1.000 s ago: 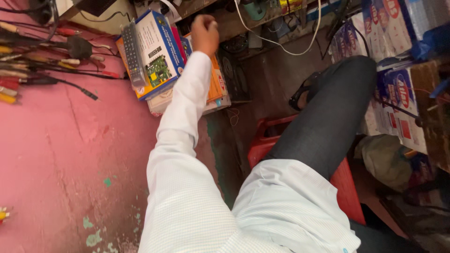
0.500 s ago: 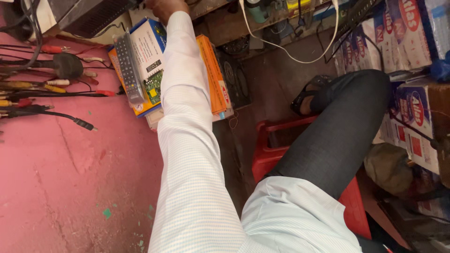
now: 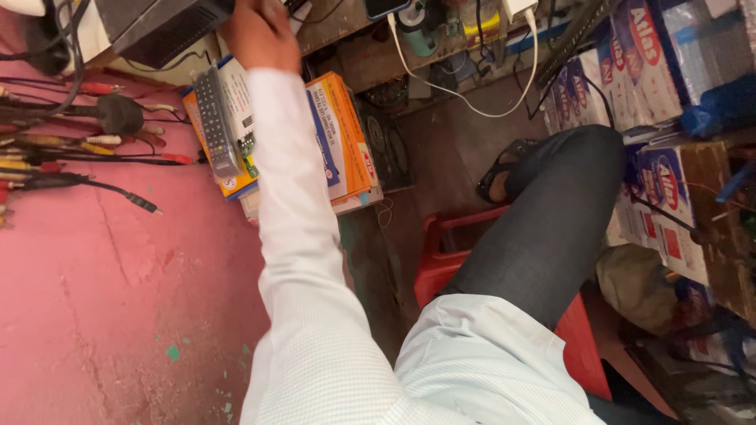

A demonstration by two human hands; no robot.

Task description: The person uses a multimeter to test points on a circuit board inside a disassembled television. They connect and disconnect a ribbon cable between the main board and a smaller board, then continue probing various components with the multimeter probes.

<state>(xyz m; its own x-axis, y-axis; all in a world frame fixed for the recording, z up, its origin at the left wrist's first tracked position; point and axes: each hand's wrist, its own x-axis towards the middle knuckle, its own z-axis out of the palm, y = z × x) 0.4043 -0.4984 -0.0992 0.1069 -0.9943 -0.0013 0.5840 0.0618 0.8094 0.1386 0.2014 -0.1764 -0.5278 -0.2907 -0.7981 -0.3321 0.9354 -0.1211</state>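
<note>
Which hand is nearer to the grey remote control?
Left. The left hand is raised just beyond the remote, up by the black box; the right hand is not in view.

This looks like a small electronics repair shop. At the left of the frame, a worn pink workbench carries a spread of test leads and cables, a grey remote control and a bare green circuit board on cartons. Along the top runs a cluttered wooden shelf with chargers; stacked product boxes fill the right.
</note>
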